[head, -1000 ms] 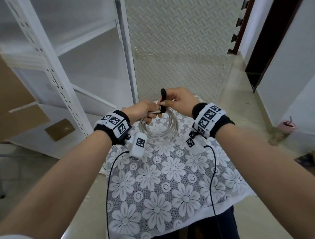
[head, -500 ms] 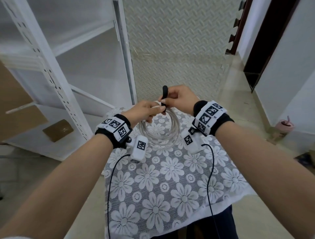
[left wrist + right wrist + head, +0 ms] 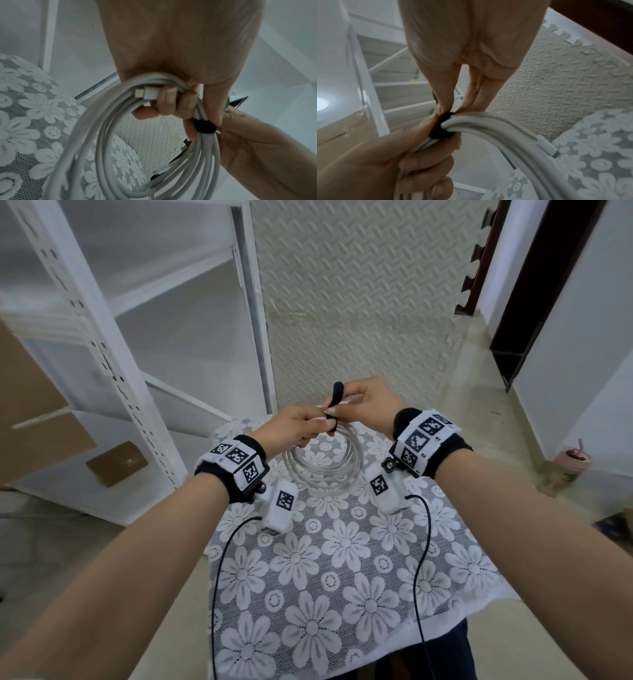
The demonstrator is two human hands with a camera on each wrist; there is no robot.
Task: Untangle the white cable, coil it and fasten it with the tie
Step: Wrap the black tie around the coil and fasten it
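My left hand has its grip clamped on the coiled white round-sheathed cable, fingers curled through the loops at the top of the coil, with one white plug end lying just beside my fingertips. The rest of the coil hangs below that grip, above the surface covered in a white floral lace cloth. Just right of my left grip, the black fabric strap tie wraps around the bundled strands. My right hand pinches the tie between thumb and fingers, touching my left hand, and the tie's free end stands up above both grips. The second white plug lies along the loops, below and away from my right grip.
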